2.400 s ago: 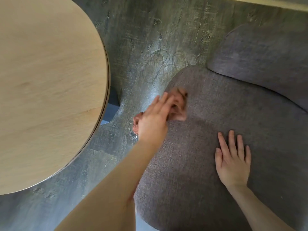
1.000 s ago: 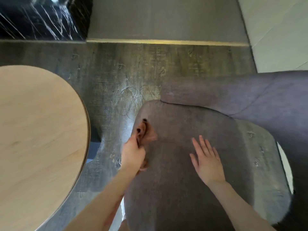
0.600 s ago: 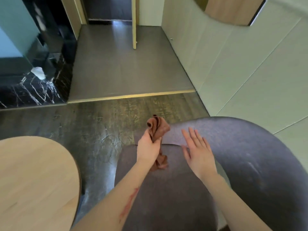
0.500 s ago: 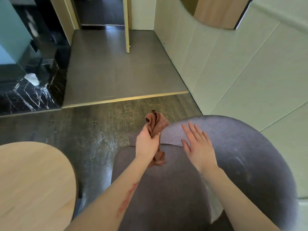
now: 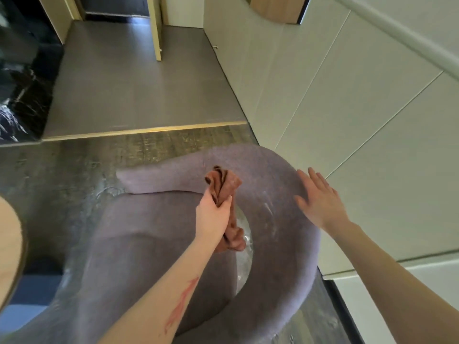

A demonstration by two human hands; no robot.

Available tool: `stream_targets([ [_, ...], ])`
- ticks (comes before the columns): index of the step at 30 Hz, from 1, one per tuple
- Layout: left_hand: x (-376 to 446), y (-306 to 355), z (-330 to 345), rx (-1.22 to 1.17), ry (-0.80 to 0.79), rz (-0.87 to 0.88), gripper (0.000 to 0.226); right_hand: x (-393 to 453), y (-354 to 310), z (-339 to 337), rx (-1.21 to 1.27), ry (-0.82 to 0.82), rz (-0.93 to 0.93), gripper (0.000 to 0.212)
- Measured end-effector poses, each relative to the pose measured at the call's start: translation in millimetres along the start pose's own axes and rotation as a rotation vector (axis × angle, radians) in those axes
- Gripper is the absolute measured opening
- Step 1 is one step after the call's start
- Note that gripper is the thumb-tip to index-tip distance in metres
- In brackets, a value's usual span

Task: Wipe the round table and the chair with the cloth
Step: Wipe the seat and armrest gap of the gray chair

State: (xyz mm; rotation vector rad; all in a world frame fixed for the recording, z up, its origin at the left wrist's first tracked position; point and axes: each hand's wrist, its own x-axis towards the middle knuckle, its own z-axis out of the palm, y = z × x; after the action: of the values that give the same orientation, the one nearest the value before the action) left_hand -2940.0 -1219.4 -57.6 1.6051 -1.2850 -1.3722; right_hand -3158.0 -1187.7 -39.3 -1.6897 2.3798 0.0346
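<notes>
**Grey fabric chair gets the cloth next, backrest looks like the target**

Grey fabric chair with the curved padded backrest fills the bottom middle of the view, pushed near the pale panelled wall on the right. Only a sliver of the round light-wood table shows at the left edge, well apart from both hands.

What could go wrong, I'd guess: the rust-brown cloth is bunched into a rope, so only a thin strip would touch the fabric and patches get skipped. The loose tail hangs toward the gap between seat and backrest, so it might snag there.

Left hand is fisted around the middle of the cloth, knuckles up, over the back edge of the seat. Right hand is empty, fingers spread, palm down at the backrest's top rim; whether it's actually touching, can't tell.
</notes>
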Motion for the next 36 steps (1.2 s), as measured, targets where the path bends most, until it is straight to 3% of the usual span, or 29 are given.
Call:
stream_targets([
  [5, -16.1, -27.6, 42.7, -0.028, 0.104, -0.082, 0.044, 23.5, 3.3, 20.0, 0.373, -0.079, -0.055, 0.068],
  [10, -2.6, -47.3, 63.2, -0.047, 0.178, -0.033, 0.044, 32.5, -0.9, 30.3, 0.311, 0.055, -0.028, 0.063],
  [21, 39.6, -45.5, 133.8, -0.062, 0.033, 0.121, 0.053, 28.9, -4.9, 29.7, 0.253, 0.083, 0.021, 0.062],
  [28, 30.7, -89.5, 137.0, 0.334, -0.208, 0.311, 0.076, 27.3, -4.9, 31.0, 0.271, 0.074, 0.027, 0.061],
  [32, 29.6, -148.5, 124.6, 0.560, -0.398, 0.013, 0.079, 27.3, -3.5, 30.2, 0.275, 0.074, 0.017, 0.061],
  [34, 30.5, -169.2, 106.9, 0.770, -0.569, -0.181, 0.062, 25.7, -3.4, 29.5, 0.287, 0.070, 0.013, 0.060],
  [36, 30.5, -173.6, 89.0, 0.798, -0.569, -0.283, 0.053, 24.4, -3.3, 29.2, 0.296, 0.079, 0.008, 0.059],
])
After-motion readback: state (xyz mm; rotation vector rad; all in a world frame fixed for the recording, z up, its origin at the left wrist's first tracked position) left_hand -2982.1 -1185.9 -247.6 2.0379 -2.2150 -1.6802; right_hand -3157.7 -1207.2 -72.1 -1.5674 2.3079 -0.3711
